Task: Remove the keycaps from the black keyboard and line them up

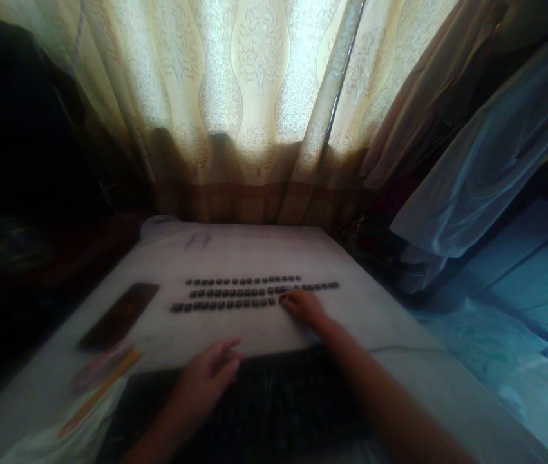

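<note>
Lying in three rows across the middle of the pale, matte bench (259,251), small dark keycaps (230,305) look blocky and squarish, a few wider. At the nearest row's right end, the right hand (304,307) bends its fingers, its hold too blurred to tell; the left hand (212,366), half open with nothing visible in it, is above the flat black keyboard (283,399) toward the near edge.

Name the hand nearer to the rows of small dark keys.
Right: the right hand is at the rows of small dark keys; the left hand is apart from them, over the black keyboard.
</note>
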Action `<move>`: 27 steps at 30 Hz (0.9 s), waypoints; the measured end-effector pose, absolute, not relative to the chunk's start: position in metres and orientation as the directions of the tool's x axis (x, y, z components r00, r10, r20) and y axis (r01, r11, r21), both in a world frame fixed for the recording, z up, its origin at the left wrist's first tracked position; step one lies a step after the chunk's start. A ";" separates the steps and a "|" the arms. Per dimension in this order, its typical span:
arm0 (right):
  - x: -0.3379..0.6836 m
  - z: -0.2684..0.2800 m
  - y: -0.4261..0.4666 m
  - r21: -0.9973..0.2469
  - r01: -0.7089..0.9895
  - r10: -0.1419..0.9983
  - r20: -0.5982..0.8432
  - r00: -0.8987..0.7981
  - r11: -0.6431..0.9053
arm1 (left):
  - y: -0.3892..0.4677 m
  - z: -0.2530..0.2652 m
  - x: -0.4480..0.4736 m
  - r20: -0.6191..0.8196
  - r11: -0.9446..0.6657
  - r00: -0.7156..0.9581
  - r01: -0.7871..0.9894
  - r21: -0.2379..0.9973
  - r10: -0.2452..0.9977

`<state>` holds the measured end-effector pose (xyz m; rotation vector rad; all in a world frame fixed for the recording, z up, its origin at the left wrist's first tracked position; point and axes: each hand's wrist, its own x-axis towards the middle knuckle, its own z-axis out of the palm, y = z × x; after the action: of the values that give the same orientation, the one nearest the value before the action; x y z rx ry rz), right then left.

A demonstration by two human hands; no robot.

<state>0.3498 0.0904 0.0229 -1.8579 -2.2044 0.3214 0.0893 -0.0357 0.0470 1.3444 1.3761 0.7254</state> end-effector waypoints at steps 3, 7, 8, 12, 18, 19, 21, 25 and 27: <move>0.349 0.020 0.094 -0.306 0.936 0.984 0.028 -0.177 0.177 | -0.035 0.045 0.089 -0.260 0.201 0.158 0.315 0.927 0.952; 0.349 0.018 0.096 -0.292 0.938 0.982 0.020 -0.189 0.187 | -0.033 0.040 0.086 -0.251 0.196 0.159 0.299 0.934 0.955; 0.349 0.018 0.097 -0.291 0.938 0.981 0.019 -0.192 0.189 | -0.033 0.040 0.086 -0.249 0.193 0.160 0.300 0.934 0.955; 0.347 0.020 0.095 -0.288 0.937 0.980 0.020 -0.200 0.197 | -0.033 0.043 0.086 -0.267 0.208 0.158 0.315 0.926 0.951; 0.345 0.024 0.091 -0.297 0.933 0.979 0.043 -0.199 0.203 | -0.035 0.047 0.087 -0.243 0.177 0.177 0.326 0.929 0.954; 0.345 0.024 0.091 -0.300 0.932 0.979 0.046 -0.199 0.203 | -0.035 0.047 0.087 -0.240 0.172 0.180 0.329 0.929 0.954; 0.345 0.025 0.090 -0.305 0.930 0.979 0.055 -0.196 0.203 | -0.035 0.047 0.086 -0.232 0.160 0.186 0.336 0.928 0.955; 0.346 0.030 0.085 -0.321 0.925 0.979 0.082 -0.188 0.205 | -0.034 0.052 0.085 -0.227 0.153 0.175 0.359 0.921 0.958; 0.346 0.035 0.077 -0.333 0.919 0.977 0.103 -0.187 0.212 | -0.034 0.056 0.084 -0.228 0.151 0.175 0.368 0.918 0.958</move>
<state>0.3458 0.0769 0.0352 -1.7842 -2.1989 0.2826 0.0840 -0.0344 0.0556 1.4046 1.3798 0.7136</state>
